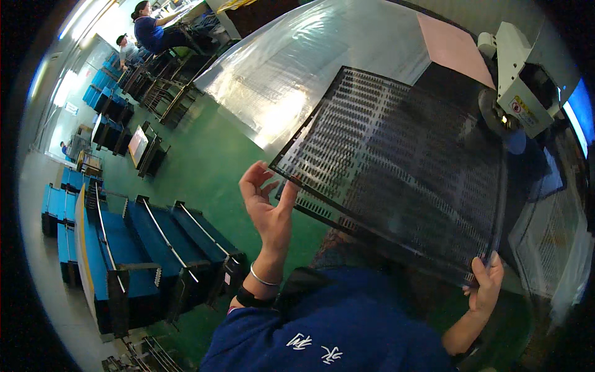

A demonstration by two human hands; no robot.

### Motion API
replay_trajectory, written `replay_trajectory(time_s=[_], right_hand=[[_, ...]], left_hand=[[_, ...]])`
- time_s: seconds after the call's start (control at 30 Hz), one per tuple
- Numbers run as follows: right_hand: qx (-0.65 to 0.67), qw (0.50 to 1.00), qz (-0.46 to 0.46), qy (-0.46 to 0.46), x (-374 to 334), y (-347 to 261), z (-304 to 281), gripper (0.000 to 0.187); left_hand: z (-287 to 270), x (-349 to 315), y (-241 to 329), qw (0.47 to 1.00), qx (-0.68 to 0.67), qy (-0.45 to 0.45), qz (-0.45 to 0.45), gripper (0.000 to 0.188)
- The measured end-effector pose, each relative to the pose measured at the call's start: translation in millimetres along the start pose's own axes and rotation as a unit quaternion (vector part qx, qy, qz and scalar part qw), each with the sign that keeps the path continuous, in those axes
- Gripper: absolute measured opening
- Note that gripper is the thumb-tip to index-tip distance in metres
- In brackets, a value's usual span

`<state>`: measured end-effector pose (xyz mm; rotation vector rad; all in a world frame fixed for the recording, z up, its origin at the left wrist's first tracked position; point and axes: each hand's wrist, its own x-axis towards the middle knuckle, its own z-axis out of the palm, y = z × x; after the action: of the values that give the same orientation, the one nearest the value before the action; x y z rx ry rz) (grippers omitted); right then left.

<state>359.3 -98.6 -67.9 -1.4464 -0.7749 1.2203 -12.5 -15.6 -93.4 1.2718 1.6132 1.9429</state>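
A large dark see-through sheet (396, 155) with rows of small light dashes is held up tilted in front of me. My left hand (269, 208) is at its left corner, thumb against the edge and fingers curled around it. With thumb and fingers, my right hand (486, 285) pinches the lower right corner. A second patterned layer (328, 214) shows below the sheet's lower left edge; whether it is a separate sheet I cannot tell. The fingers behind the sheet are partly hidden.
Clear plastic film (279, 80) covers the table beyond, with a pink sheet (455, 46) on it. A white machine head (520, 87) stands at the right, near a lit screen (576, 118). Racks with blue panels (167, 235) line the left floor. Another person (152, 31) sits far left.
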Motion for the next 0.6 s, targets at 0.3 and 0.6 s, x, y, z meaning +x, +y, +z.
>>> replay_trajectory(time_s=[0.3, 0.6], right_hand=[[0.010, 1.000, -0.017, -0.010, -6, -1, 5, 0.030], [-0.006, 0.997, 0.017, 0.072, -11, -4, 12, 0.030]], left_hand=[[-5, 6, 3, 0.997, -0.006, -0.073, -0.033, 0.025], [-4, 22, 21, 0.971, 0.058, -0.188, -0.137, 0.034]])
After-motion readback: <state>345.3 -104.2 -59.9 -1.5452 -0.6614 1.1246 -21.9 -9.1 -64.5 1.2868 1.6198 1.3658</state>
